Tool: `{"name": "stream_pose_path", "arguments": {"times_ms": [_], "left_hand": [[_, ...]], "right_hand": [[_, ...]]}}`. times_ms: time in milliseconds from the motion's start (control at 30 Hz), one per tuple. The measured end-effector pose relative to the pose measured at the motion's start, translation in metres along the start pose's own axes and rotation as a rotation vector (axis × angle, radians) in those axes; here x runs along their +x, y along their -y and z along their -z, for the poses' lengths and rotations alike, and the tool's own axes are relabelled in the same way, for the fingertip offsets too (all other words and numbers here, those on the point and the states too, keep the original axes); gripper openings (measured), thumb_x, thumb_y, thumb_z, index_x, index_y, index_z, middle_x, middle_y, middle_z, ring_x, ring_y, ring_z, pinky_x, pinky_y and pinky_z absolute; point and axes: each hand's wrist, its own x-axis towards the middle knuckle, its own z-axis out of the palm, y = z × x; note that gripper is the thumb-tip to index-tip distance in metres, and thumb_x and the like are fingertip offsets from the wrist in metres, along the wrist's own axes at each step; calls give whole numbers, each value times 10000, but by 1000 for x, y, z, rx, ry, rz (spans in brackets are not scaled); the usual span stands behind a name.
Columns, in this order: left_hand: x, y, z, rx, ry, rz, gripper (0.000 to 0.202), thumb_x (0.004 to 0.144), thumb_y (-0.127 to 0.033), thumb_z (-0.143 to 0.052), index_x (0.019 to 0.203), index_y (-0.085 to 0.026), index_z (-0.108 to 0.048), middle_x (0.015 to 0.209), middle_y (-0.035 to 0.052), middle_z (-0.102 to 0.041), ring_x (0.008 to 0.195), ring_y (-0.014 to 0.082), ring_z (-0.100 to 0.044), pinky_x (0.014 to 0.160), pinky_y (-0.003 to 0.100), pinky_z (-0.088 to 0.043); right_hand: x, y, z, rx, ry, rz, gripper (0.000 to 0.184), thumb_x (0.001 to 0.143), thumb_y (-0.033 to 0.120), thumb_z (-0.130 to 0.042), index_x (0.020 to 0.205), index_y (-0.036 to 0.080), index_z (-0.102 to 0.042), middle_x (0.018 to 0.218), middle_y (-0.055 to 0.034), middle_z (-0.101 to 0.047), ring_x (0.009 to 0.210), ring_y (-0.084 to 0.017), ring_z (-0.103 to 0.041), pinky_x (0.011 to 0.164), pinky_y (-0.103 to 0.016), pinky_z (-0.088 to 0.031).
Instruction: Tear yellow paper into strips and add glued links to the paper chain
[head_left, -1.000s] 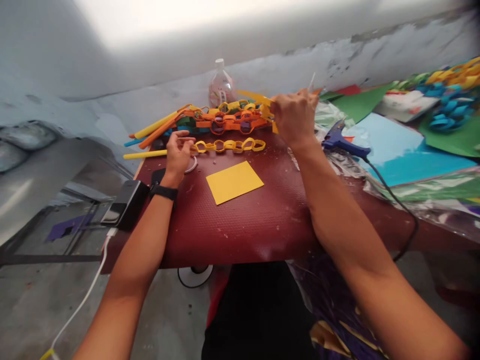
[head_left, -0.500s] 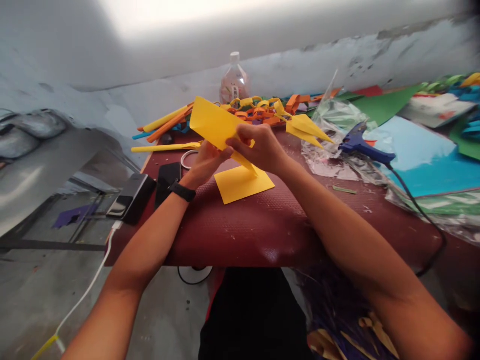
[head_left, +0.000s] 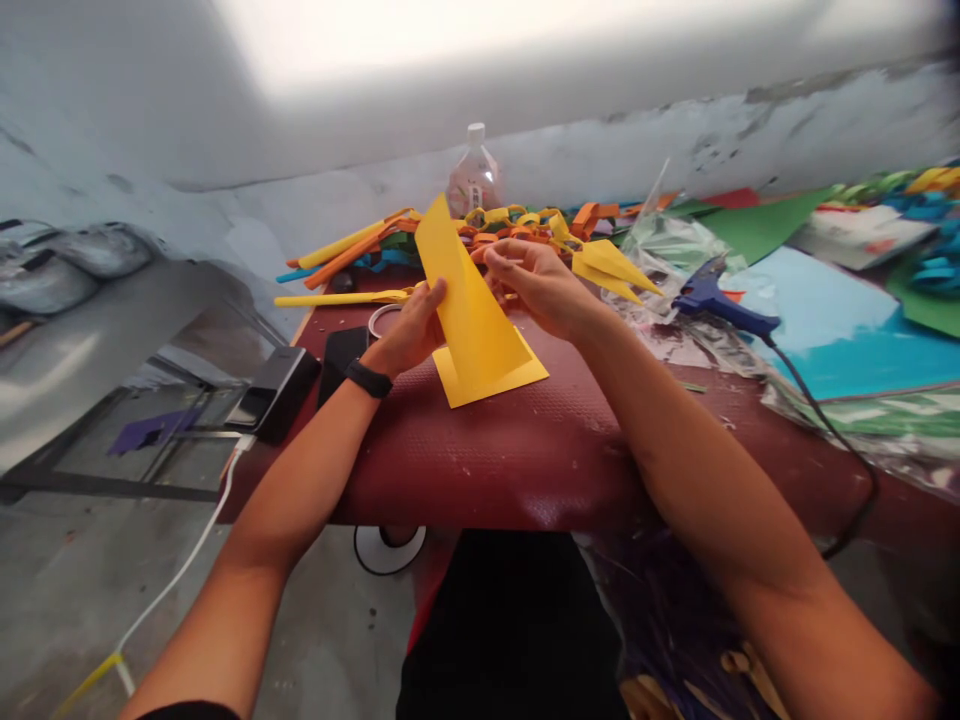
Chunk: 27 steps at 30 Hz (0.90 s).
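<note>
A folded sheet of yellow paper (head_left: 476, 320) stands tilted up in my left hand (head_left: 418, 325), which pinches its left edge between thumb and fingers. My right hand (head_left: 541, 285) is just beside the upper right edge of that paper, its fingers loosely bent and apart. Whether a fingertip brushes the paper, I cannot tell. Under the held paper, another yellow sheet (head_left: 529, 372) lies flat on the dark red table (head_left: 465, 460). A folded yellow paper piece with pointed ends (head_left: 611, 268) rests beyond my right hand.
Paper chains (head_left: 517, 225) and rolled paper sticks (head_left: 337, 248) lie along the back, before a clear bottle (head_left: 475, 178). A blue glue gun (head_left: 724, 298) with a cord sits right, by blue sheets (head_left: 840, 320). A phone (head_left: 343, 360) and a black box (head_left: 277, 390) are left.
The held yellow paper has turned from lying slanted to standing more upright, its lower end down over the flat sheet. My right hand has let go and moved slightly right.
</note>
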Motion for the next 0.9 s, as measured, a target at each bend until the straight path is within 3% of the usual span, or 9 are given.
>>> {"name": "stream_pose_path", "arguments": {"times_ms": [100, 200, 300, 400, 467, 533, 733, 800, 900], "left_hand": [[1, -9, -7, -82, 21, 92, 691, 967, -852, -634, 1257, -235, -744, 1204, 113, -825, 1209, 324, -794, 1018, 467, -689], [0, -22, -14, -148, -23, 93, 617, 1121, -741, -416, 1197, -224, -743, 1216, 79, -819, 1179, 262, -795, 1019, 427, -677], [-1, -28, -10, -93, -59, 10, 782, 1094, -838, -267, 1264, -222, -718, 1228, 114, -809, 1226, 298, -778, 976, 451, -677], [1, -23, 2, 22, -180, 2, 659, 1008, -819, -589, 1267, -220, -681, 1141, 119, -824, 1172, 324, -797, 915, 444, -682], [2, -15, 9, 62, -227, -8, 571, 889, -621, -869, 1250, -237, -649, 1132, 93, -831, 1116, 313, -815, 880, 422, -685], [4, -7, 12, 70, -217, -22, 575, 807, -456, -960, 1236, -251, -637, 1145, 76, -835, 1090, 302, -822, 866, 415, -692], [6, 1, 5, 26, -183, -35, 309, 857, -320, -880, 1110, -244, -719, 1104, 46, -839, 1010, 251, -822, 853, 378, -690], [5, -2, 4, 20, -194, 30, 192, 931, -382, -786, 1041, -230, -744, 1022, 40, -833, 906, 225, -815, 767, 344, -671], [3, -5, 2, 26, -194, 149, 349, 1024, -557, -657, 1015, -217, -739, 964, 51, -823, 854, 225, -811, 732, 343, -657]], "right_hand": [[3, -7, 5, 62, 17, -37, 546, 832, 673, -887, 1126, 252, -701, 868, -39, -708, 743, -202, -687, 624, -359, -622], [8, -12, 12, 51, -70, -49, 330, 851, 474, -863, 1012, 249, -683, 871, -53, -710, 740, -211, -681, 603, -373, -619], [12, -14, 25, 26, -202, -31, 219, 873, 368, -810, 957, 265, -636, 822, -26, -664, 687, -187, -643, 585, -354, -599], [7, -12, 38, 25, -260, -41, 215, 858, 328, -805, 917, 274, -606, 762, 5, -615, 618, -157, -589, 550, -323, -566], [-2, -10, 44, 22, -260, -55, 229, 852, 341, -812, 914, 273, -602, 766, 6, -631, 607, -151, -584, 531, -308, -545], [-12, -9, 48, 25, -219, -73, 263, 838, 371, -835, 965, 269, -628, 826, -13, -690, 666, -170, -647, 544, -308, -557], [-27, -20, 59, 2, -143, -71, 250, 882, 449, -833, 969, 230, -748, 981, -97, -778, 894, -269, -775, 657, -409, -646], [-24, -29, 62, -42, -174, -15, 210, 927, 430, -805, 928, 221, -778, 985, -98, -773, 925, -271, -778, 720, -443, -666], [-19, -40, 64, -65, -168, 112, 148, 940, 366, -816, 888, 227, -809, 983, -87, -753, 973, -268, -766, 814, -451, -684]]}}
